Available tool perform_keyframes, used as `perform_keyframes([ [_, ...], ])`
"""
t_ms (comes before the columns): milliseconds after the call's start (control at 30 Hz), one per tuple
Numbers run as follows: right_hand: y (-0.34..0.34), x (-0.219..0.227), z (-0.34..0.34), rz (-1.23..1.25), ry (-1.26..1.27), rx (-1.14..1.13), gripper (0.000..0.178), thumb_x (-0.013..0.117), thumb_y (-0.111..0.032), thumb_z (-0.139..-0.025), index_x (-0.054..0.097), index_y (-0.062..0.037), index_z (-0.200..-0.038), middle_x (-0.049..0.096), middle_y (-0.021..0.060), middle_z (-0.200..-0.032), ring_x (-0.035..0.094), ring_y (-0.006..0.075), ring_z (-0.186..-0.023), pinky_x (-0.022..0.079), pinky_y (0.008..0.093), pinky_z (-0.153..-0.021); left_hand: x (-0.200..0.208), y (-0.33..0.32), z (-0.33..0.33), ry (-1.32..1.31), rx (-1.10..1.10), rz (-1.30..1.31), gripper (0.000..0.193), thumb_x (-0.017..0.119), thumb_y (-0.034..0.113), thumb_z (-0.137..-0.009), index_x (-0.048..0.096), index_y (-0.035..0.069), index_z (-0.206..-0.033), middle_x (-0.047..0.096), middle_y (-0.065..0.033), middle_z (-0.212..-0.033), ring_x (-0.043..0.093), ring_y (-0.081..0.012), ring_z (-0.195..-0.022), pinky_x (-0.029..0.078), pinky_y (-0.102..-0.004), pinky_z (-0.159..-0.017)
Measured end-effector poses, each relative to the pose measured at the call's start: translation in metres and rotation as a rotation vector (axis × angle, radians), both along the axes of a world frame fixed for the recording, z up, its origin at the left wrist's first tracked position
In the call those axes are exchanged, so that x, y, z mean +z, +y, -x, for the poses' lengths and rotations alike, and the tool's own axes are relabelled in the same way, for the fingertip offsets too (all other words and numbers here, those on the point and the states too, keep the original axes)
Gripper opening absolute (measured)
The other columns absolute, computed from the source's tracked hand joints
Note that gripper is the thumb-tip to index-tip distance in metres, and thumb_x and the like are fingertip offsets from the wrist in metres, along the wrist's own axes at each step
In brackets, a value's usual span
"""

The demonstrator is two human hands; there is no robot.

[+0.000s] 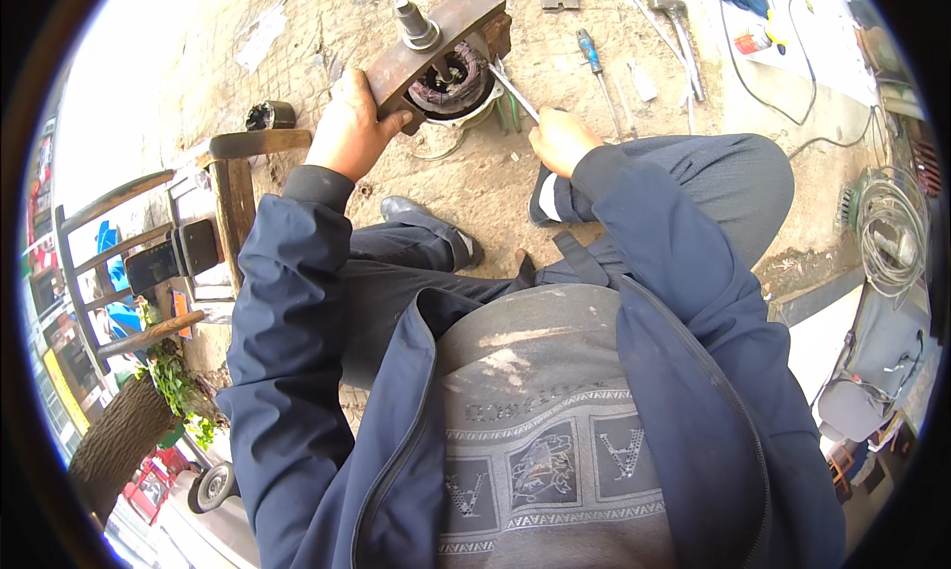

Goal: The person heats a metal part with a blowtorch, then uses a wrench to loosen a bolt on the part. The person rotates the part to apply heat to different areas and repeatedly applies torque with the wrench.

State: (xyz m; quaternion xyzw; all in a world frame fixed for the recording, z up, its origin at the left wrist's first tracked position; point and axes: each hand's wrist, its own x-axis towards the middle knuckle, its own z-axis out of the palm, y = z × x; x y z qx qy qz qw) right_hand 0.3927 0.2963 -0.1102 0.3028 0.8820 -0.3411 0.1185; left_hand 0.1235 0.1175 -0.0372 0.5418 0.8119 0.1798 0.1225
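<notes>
My left hand [351, 123] is closed around the near left end of a thick rusty steel bar [461, 19], part of a puller. A large bolt with a nut and washer [416, 26] stands up through the bar. Beneath it sits a round motor housing with dark copper windings [454, 86], partly hidden by the bar. My right hand [565, 141] grips a slim metal rod [515, 89]. The rod's far end reaches the right rim of the housing; its exact kind does not show.
On the ground to the right lie a blue-handled screwdriver [588, 52] and a hammer [676, 34]. A dark cylindrical can [269, 115] lies at the left, near a wooden chair [233, 198]. My shoes [426, 222] and bent knees are close below. Coiled cable [890, 227] hangs at far right.
</notes>
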Motion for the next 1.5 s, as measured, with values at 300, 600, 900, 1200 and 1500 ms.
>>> perform_keyframes([
  [300, 0.008, 0.023, 0.034, 0.136, -0.159, -0.015, 0.027, 0.057, -0.012, -0.096, 0.078, 0.0048, -0.091, 0.075, 0.028, -0.093, 0.076, 0.0397, -0.09, 0.061, 0.047, -0.085, 0.0, 0.002, -0.001, -0.022, 0.036, 0.031, 0.075, 0.09, 0.027, -0.083, 0.042, -0.01, -0.128, 0.058, -0.0375, -0.115, 0.062, -0.0541, -0.108, 0.053, -0.0541, -0.093],
  [600, -0.015, 0.005, 0.038, 0.108, -0.022, -0.271, 0.032, 0.053, -0.016, -0.1, 0.066, 0.0089, -0.116, 0.074, 0.034, -0.103, 0.075, 0.0461, -0.103, 0.058, 0.0532, -0.093, -0.003, 0.002, 0.001, 0.045, -0.029, -0.043, 0.072, 0.09, 0.025, -0.084, 0.044, -0.01, -0.127, 0.059, -0.0353, -0.113, 0.062, -0.0516, -0.105, 0.052, -0.0526, -0.092],
  [900, -0.007, -0.009, 0.043, 0.291, -0.073, -0.215, 0.029, 0.056, -0.019, -0.101, 0.068, 0.0054, -0.108, 0.074, 0.0264, -0.09, 0.075, 0.0386, -0.077, 0.061, 0.0487, -0.07, -0.004, 0.002, 0.002, 0.011, -0.022, -0.059, 0.065, 0.091, 0.023, -0.083, 0.046, -0.007, -0.118, 0.06, -0.0341, -0.107, 0.062, -0.0519, -0.101, 0.052, -0.053, -0.09],
  [1200, -0.014, -0.02, 0.05, 0.121, 0.079, -0.342, 0.029, 0.058, -0.017, -0.096, 0.067, 0.0088, -0.106, 0.071, 0.038, -0.1, 0.072, 0.0516, -0.101, 0.057, 0.0548, -0.093, -0.005, 0.003, 0.001, 0.002, -0.012, -0.068, 0.066, 0.091, 0.024, -0.082, 0.046, -0.007, -0.119, 0.06, -0.0345, -0.108, 0.062, -0.0524, -0.103, 0.052, -0.0529, -0.09],
  [1500, 0.02, -0.001, 0.054, 0.579, -0.18, -0.29, 0.034, 0.056, -0.026, -0.104, 0.063, 0.0072, -0.101, 0.068, 0.0188, -0.072, 0.068, 0.0311, -0.054, 0.057, 0.0463, -0.051, -0.004, 0.003, 0.002, -0.024, 0.002, -0.029, 0.065, 0.09, 0.024, -0.083, 0.046, -0.007, -0.119, 0.06, -0.0341, -0.108, 0.062, -0.0524, -0.103, 0.052, -0.0528, -0.09],
])
